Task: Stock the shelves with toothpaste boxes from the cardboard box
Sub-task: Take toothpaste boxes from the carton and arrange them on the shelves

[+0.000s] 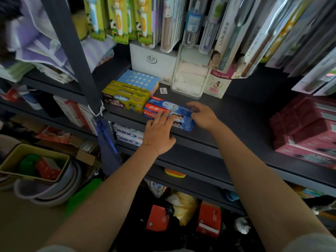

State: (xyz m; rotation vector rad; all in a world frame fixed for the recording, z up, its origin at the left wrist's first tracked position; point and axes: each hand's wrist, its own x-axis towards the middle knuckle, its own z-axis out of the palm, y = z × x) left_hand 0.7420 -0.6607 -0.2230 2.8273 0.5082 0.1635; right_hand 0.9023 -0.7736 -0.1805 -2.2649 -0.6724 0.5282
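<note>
Both hands are at the red-and-blue toothpaste boxes [168, 113] near the front edge of the dark shelf [236, 117]. The left hand [160, 132] lies flat with straight fingers on the front box; the right hand [203, 115], at 3 o'clock from the boxes, touches their end with loosely curved fingers and grips nothing. At 10 o'clock from them lie yellow boxes [125, 97] — already placed, it seems. So a few boxes are stocked, and much shelf to the right is bare. The cardboard box itself I cannot identify — how many remain is unknown.
</note>
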